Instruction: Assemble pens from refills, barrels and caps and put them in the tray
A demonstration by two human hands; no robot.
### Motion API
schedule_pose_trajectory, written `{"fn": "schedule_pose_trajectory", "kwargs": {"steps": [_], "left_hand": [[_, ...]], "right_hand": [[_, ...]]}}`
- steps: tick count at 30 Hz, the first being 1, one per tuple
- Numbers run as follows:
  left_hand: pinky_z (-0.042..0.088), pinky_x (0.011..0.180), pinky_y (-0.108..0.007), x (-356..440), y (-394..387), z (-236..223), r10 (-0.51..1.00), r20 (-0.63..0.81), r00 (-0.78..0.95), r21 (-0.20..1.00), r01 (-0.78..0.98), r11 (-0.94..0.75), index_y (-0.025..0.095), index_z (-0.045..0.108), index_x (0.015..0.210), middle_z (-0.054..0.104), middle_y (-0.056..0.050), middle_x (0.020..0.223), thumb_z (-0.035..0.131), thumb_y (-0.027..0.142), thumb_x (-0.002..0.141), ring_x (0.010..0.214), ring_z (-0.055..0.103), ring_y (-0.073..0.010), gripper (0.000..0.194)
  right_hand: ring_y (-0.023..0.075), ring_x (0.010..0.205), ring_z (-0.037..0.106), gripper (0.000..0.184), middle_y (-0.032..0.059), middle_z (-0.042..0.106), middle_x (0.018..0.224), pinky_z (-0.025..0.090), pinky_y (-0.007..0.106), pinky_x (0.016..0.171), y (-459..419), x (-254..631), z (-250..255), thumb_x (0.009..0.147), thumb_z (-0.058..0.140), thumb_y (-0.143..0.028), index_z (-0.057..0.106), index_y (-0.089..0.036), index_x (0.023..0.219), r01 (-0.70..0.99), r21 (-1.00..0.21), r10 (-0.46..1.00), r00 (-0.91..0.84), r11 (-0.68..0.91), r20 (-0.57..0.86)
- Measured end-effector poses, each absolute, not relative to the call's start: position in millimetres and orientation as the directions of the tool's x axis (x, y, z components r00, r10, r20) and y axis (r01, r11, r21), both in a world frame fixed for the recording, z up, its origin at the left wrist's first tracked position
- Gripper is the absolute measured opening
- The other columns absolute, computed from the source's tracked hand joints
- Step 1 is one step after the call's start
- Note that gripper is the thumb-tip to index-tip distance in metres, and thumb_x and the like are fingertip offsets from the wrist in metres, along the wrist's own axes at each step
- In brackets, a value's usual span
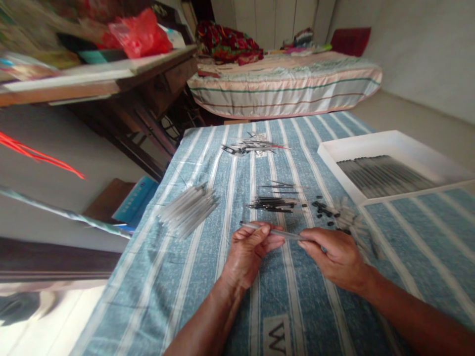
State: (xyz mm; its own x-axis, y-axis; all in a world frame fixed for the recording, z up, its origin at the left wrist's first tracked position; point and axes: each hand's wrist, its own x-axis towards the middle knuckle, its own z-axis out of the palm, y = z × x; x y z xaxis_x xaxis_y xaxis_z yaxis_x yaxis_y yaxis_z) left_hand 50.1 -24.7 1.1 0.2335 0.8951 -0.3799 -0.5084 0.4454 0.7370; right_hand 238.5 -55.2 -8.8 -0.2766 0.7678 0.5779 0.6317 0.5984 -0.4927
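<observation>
Between both hands, above the striped cloth, is a slim translucent pen (291, 235) with a dark left tip. My left hand (250, 249) is closed around its left part, thumb on top. My right hand (332, 254) pinches its right end, hiding that end. Just beyond the hands lies a bundle of black pen refills (274, 203). Small black plugs (324, 207) and clear pen caps (347, 217) are scattered near my right hand. To the left sits a pile of clear pen barrels (189, 207).
A white box (393, 141) holding rows of pens (382, 174) stands at the right. More thin dark pieces (256, 145) lie at the table's far end. A bed (282, 91) is behind the cloth-covered table (208, 296), and a wooden desk (111, 85) stands at the left.
</observation>
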Motion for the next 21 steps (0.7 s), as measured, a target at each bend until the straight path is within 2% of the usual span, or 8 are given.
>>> {"fn": "schedule_pose_trajectory", "kwargs": {"steps": [5, 10, 14, 18, 21], "left_hand": [[0.058, 0.067, -0.029, 47, -18, 2, 0.896, -0.409, 0.172, 0.767, -0.468, 0.440, 0.010, 0.067, 0.071, 0.075, -0.010, 0.076, 0.076, 0.019, 0.066, 0.062, 0.070, -0.0170, 0.013], [0.056, 0.068, -0.027, 50, -18, 5, 0.890, -0.433, 0.146, 0.791, -0.413, 0.453, 0.012, 0.070, 0.072, 0.075, -0.007, 0.074, 0.078, 0.022, 0.063, 0.062, 0.069, -0.0155, 0.016], [0.055, 0.073, -0.029, 57, -25, 7, 0.903, -0.408, 0.133, 0.851, -0.304, 0.429, 0.012, 0.070, 0.070, 0.074, -0.007, 0.074, 0.078, 0.028, 0.062, 0.064, 0.068, -0.0164, 0.019], [0.053, 0.079, -0.036, 52, -22, 11, 0.947, -0.321, 0.028, 0.941, -0.102, 0.322, 0.014, 0.070, 0.088, 0.074, -0.008, 0.080, 0.074, 0.039, 0.063, 0.073, 0.069, -0.0233, 0.035], [0.046, 0.093, -0.038, 31, -10, 16, 0.979, -0.136, -0.150, 0.947, 0.269, 0.173, 0.019, 0.068, 0.091, 0.074, -0.006, 0.092, 0.069, 0.043, 0.066, 0.093, 0.066, -0.0275, 0.034]], "right_hand": [[0.0110, 0.054, 0.058, 0.020, 0.0015, 0.062, 0.062, 0.042, 0.022, 0.053, -48, 236, -8, 0.092, 0.044, -0.021, 0.060, -0.016, 0.082, 0.626, -0.504, 0.788, -0.332, 0.595, 0.518], [0.0135, 0.056, 0.054, 0.025, 0.0016, 0.058, 0.060, 0.039, 0.025, 0.055, -42, 228, 0, 0.092, 0.045, -0.024, 0.060, -0.017, 0.072, 0.742, -0.319, 0.752, -0.361, 0.590, 0.551], [0.0129, 0.055, 0.051, 0.028, 0.0000, 0.055, 0.058, 0.037, 0.026, 0.056, -42, 225, 7, 0.089, 0.047, -0.019, 0.056, -0.018, 0.063, 0.764, -0.279, 0.765, -0.397, 0.582, 0.507], [0.0120, 0.059, 0.054, 0.027, 0.0005, 0.057, 0.061, 0.038, 0.023, 0.057, -29, 253, 11, 0.088, 0.047, -0.019, 0.059, -0.017, 0.064, 0.798, -0.318, 0.806, -0.317, 0.511, 0.500], [0.0127, 0.064, 0.057, 0.025, 0.0013, 0.061, 0.066, 0.041, 0.023, 0.062, -8, 306, 11, 0.088, 0.048, -0.024, 0.065, -0.018, 0.071, 0.899, -0.345, 0.865, -0.067, 0.268, 0.496]]}}
